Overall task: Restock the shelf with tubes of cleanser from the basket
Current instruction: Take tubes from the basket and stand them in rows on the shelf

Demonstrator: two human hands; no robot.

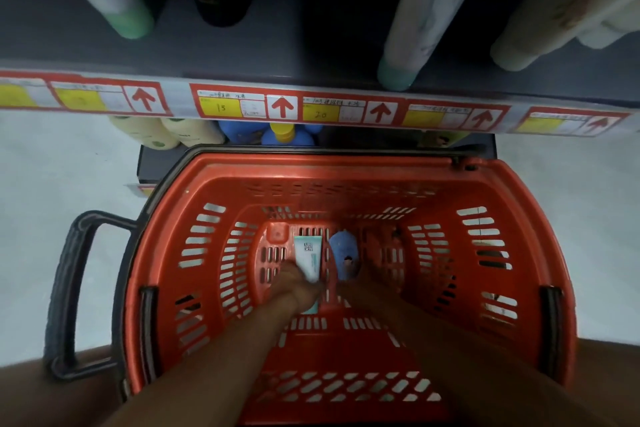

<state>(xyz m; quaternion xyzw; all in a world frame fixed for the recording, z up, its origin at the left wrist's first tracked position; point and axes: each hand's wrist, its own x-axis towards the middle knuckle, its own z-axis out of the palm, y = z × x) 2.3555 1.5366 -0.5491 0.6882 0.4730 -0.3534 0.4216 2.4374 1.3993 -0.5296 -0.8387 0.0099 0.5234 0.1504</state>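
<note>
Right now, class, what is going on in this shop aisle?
A person bends over a red plastic shopping basket on the floor below a shelf edge with red-and-yellow price labels. The left hand grips a white cleanser tube with a teal cap on the basket bottom. The right hand reaches by a blue object; its grip is unclear.

Both my forearms reach straight down and forward, left hand (pixel 298 282) with fingers curled in a grip, right hand (pixel 360 279) in shadow, its fingers unclear.
</note>
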